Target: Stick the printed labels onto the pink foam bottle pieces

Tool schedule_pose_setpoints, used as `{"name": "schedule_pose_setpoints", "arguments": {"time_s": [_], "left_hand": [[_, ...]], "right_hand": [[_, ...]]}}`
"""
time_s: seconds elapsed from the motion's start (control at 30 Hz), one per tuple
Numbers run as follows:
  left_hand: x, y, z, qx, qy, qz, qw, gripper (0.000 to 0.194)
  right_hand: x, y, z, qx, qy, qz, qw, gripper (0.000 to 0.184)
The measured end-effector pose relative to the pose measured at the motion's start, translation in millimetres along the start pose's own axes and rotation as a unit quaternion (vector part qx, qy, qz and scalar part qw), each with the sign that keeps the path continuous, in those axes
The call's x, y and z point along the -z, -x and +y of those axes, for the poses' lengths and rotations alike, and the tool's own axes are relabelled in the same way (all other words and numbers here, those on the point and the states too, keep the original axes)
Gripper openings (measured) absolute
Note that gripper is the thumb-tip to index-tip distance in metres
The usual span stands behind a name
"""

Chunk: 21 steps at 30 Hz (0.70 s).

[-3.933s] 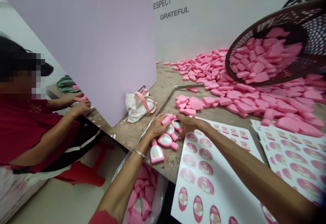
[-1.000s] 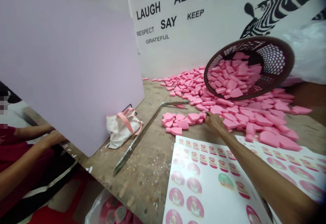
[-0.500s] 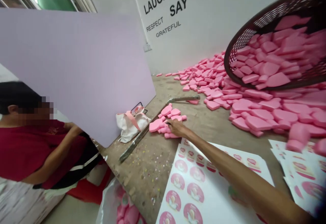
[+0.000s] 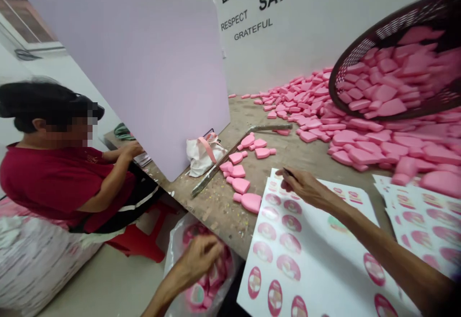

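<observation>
hovering in head view: right hand point(image 4: 302, 187) above sticker sheet point(image 4: 320, 269), fingers narrow on small dark item point(image 4: 287, 171), probably pinched for control. left hand point(image 4: 200, 258) over plastic bag point(image 4: 175, 242), fingers curled, blurred, can't tell if holding. pink pieces point(image 4: 250, 202) between metal bar point(image 4: 209, 176) and sheet, likely spread for reach.

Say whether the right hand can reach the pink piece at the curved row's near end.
Probably yes: the right hand is over the sticker sheet, close to that pink piece, and nothing visible stands between them.
</observation>
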<state>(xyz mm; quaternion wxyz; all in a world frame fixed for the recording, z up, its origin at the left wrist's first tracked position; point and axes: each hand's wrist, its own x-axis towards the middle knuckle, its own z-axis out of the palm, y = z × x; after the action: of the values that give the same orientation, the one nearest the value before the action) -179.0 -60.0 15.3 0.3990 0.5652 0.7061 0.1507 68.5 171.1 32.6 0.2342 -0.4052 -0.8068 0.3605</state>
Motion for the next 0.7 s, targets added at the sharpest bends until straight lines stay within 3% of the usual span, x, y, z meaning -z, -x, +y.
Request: {"name": "schedule_pose_setpoints", "arguments": {"time_s": [0.07, 0.13, 0.23, 0.33, 0.43, 0.6, 0.7], "left_hand": [[9.3, -23.6, 17.3, -0.061, -0.143, 0.160, 0.975, 0.027], [10.2, -48.7, 38.0, -0.130, -0.226, 0.199, 0.945, 0.033], [1.0, -77.7, 62.2, -0.207, -0.247, 0.153, 0.934, 0.051], [-10.0, -90.5, 71.0, -0.240, -0.253, 0.119, 0.930, 0.048], [-11.4, -89.6, 73.0, -0.241, -0.246, 0.123, 0.931, 0.041], [1.4, -56.9, 90.6, -0.257, -0.211, 0.112, 0.937, 0.028], [-0.3, -28.6, 105.9, -0.309, -0.159, -0.006, 0.938, 0.012]], "right_hand": [[1.1, 35.3, -5.5, -0.035, -0.017, 0.022, 0.999, 0.043], [0.5, 71.5, -11.6, -0.053, -0.030, 0.046, 0.997, 0.045], [5.8, 123.3, -15.5, -0.083, -0.080, 0.094, 0.989, 0.050], [18.8, 167.7, -12.2, -0.120, -0.109, 0.149, 0.975, 0.052], [25.9, 196.7, -8.8, -0.145, -0.096, 0.190, 0.966, 0.052], [2.2, 195.6, -29.0, -0.100, -0.071, 0.184, 0.975, 0.043], [-21.4, 180.0, -51.0, -0.054, -0.092, 0.119, 0.987, 0.045]]}}
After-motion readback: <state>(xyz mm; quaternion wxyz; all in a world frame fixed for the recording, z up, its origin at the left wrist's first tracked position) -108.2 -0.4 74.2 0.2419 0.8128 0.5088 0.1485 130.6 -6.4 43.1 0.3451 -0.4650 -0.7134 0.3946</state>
